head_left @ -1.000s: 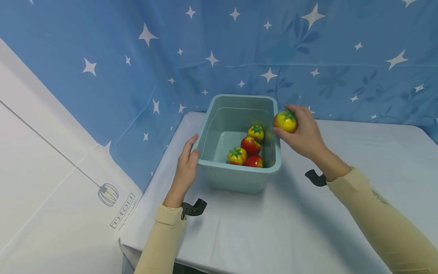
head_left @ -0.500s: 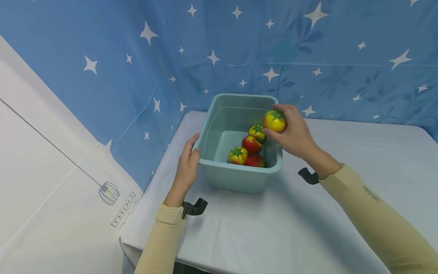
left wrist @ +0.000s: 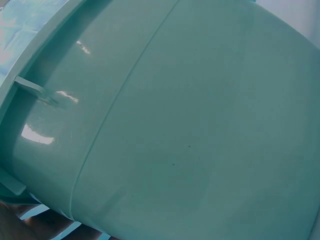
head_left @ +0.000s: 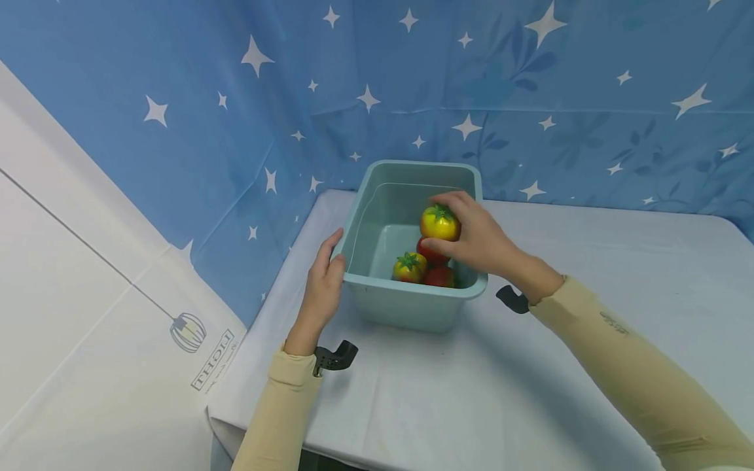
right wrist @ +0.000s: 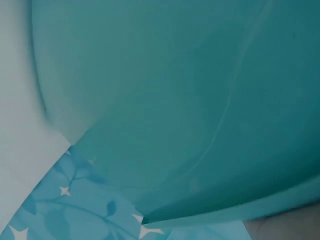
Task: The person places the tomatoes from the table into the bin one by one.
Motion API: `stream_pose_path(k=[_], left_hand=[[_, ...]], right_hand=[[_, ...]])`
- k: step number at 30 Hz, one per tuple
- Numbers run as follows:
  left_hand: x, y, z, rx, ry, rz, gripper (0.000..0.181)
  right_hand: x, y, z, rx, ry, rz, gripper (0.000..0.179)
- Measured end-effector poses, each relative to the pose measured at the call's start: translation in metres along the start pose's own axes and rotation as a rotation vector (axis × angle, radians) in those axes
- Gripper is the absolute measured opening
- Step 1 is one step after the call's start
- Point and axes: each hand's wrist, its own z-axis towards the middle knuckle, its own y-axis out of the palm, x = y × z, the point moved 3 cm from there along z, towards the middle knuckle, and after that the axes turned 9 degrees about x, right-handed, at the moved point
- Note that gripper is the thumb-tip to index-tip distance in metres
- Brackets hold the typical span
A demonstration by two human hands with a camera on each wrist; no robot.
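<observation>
My right hand (head_left: 485, 242) holds a yellow tomato (head_left: 439, 224) with a green leafy top, low over the right half of a pale teal plastic bin (head_left: 406, 306). Thumb and fingers wrap its right side. Below it in the bin lie another yellow-red tomato (head_left: 409, 269) and two red fruits, one partly behind my thumb. A further yellow fruit seen earlier is hidden now. On the left, my left hand (head_left: 321, 288) grips the bin's rim. Both wrist views are filled mostly by the bin's outer wall (left wrist: 180, 110), with the held tomato out of sight.
The bin stands on a table with a white cloth (head_left: 589, 294). Behind it hangs a blue curtain (head_left: 412, 78) with white stars. A white panel (head_left: 100, 294) with a lamp drawing borders the table's left side.
My right hand has carried the yellow tomato leftward from outside the bin's right rim to over the fruits inside. My left hand keeps its hold on the rim.
</observation>
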Motion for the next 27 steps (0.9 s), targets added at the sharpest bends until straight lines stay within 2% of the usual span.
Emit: stream_pose_path(k=[3, 10, 12, 19, 27], left_hand=[[0.001, 0.001, 0.000, -0.001, 0.006, 0.001, 0.052], [-0.028, 0.007, 0.010, -0.006, 0.015, -0.028, 0.051], [-0.032, 0.008, 0.011, -0.002, 0.026, -0.034, 0.050], [-0.034, 0.009, 0.010, 0.012, 0.057, -0.036, 0.050], [-0.033, 0.006, 0.010, 0.049, 0.030, 0.011, 0.051]], right_hand=[[-0.006, 0.002, 0.002, -0.027, -0.017, -0.033, 0.072], [-0.011, 0.006, 0.006, -0.057, -0.002, -0.085, 0.076], [-0.010, 0.006, 0.005, -0.057, 0.007, -0.100, 0.076], [-0.009, 0.006, 0.001, -0.042, 0.023, -0.115, 0.071], [-0.005, 0.005, 0.000, 0.055, -0.020, -0.024, 0.053]])
